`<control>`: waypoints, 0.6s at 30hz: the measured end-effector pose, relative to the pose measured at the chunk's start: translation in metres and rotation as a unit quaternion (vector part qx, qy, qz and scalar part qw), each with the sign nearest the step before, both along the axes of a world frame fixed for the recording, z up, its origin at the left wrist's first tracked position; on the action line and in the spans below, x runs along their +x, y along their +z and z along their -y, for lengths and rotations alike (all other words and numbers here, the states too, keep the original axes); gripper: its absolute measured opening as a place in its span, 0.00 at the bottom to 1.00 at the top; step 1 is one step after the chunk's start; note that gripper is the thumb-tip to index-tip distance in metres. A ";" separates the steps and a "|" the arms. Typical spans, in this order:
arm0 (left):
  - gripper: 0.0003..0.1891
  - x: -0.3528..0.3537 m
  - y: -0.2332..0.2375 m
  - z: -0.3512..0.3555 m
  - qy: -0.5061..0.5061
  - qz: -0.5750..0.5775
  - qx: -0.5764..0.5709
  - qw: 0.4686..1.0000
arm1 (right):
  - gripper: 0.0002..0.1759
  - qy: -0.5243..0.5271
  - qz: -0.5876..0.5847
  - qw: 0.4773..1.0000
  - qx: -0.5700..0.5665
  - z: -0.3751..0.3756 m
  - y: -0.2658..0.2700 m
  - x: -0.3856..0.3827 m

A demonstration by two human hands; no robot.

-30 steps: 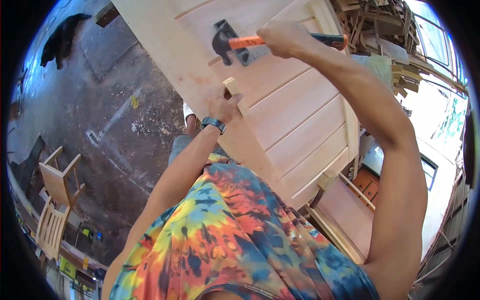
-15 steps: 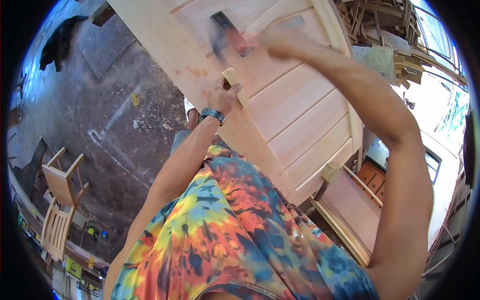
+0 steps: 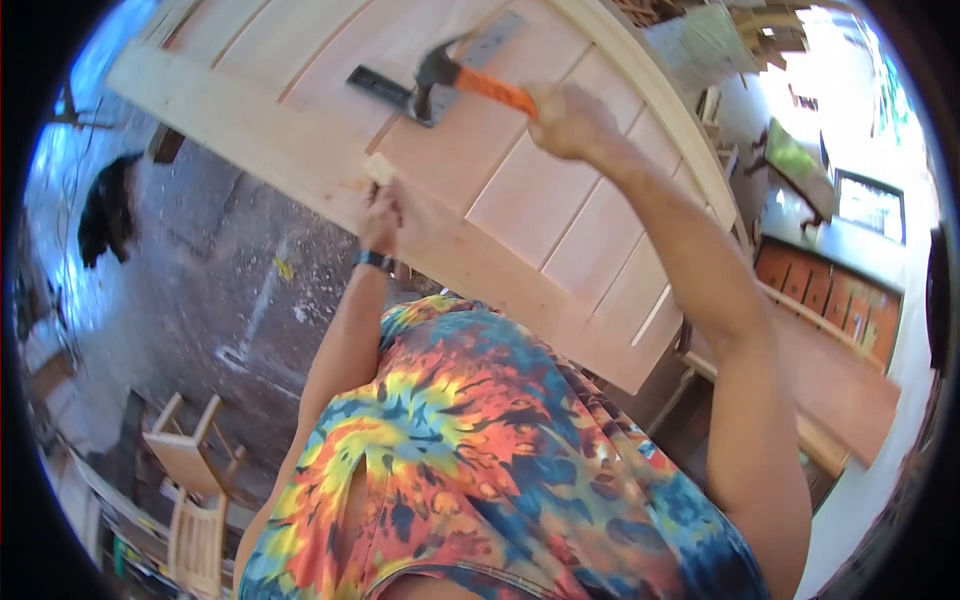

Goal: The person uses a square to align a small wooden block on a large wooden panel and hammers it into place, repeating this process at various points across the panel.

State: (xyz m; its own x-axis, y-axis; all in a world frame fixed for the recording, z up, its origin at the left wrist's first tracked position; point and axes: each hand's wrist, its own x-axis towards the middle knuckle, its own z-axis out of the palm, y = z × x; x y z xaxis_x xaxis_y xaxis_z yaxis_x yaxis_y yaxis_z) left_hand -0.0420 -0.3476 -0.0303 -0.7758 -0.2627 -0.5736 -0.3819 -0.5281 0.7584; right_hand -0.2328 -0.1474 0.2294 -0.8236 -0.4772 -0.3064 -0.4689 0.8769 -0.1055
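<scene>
A large pale panelled wooden door (image 3: 520, 210) lies in front of me. My right hand (image 3: 573, 122) is closed round the orange handle of a hammer (image 3: 490, 90), held over the panels. Under or beside the hammer's dark head, a metal square (image 3: 490, 38) with a black handle (image 3: 380, 88) rests on the door. My left hand (image 3: 382, 218), with a dark watch on the wrist, pinches a small pale wood block (image 3: 380, 168) near the door's long edge. How the block's lower end meets the door is hidden by my fingers.
Wooden chairs (image 3: 190, 460) stand on the dark floor (image 3: 240, 240) at the lower left. A black animal (image 3: 108, 210) is at the far left. Planks (image 3: 840, 385) and an orange-brown wooden panel (image 3: 825, 295) are at the right. Wood scraps lie at the top right.
The view has turned, so the door appears shifted and rotated. The hammer, blurred before, now shows clearly over the square. The block in my left hand has changed its angle.
</scene>
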 end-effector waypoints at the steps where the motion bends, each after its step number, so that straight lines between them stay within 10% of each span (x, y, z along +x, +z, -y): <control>1: 0.20 0.003 0.000 0.017 -0.016 -0.035 -0.048 0.998 | 0.14 -0.028 0.018 0.999 -0.025 -0.033 -0.018 0.015; 3: 0.20 0.009 0.019 0.041 -0.053 -0.078 -0.139 0.986 | 0.14 -0.096 0.087 0.990 -0.063 -0.088 -0.041 0.061; 5: 0.23 0.012 0.019 0.065 -0.222 -0.110 -0.498 0.831 | 0.12 -0.284 0.206 0.930 -0.109 -0.123 -0.046 0.116; 9: 0.28 0.004 0.055 0.069 -0.341 -0.052 -0.634 0.693 | 0.08 -0.519 0.245 0.791 -0.211 -0.187 -0.092 0.225; 18: 0.38 -0.101 0.063 0.079 -0.311 -0.222 -0.708 0.594 | 0.09 -0.734 0.147 0.509 -0.424 -0.197 -0.170 0.373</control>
State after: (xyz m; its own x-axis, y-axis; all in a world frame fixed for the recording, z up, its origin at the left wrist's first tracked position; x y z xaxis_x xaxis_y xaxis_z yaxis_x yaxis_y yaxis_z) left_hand -0.1426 -0.4268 0.0325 -0.9674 0.1793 0.1788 0.2352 0.8978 0.3723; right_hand 0.1398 0.0500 0.0598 -0.4615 0.5237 -0.7161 0.7720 -0.1606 -0.6150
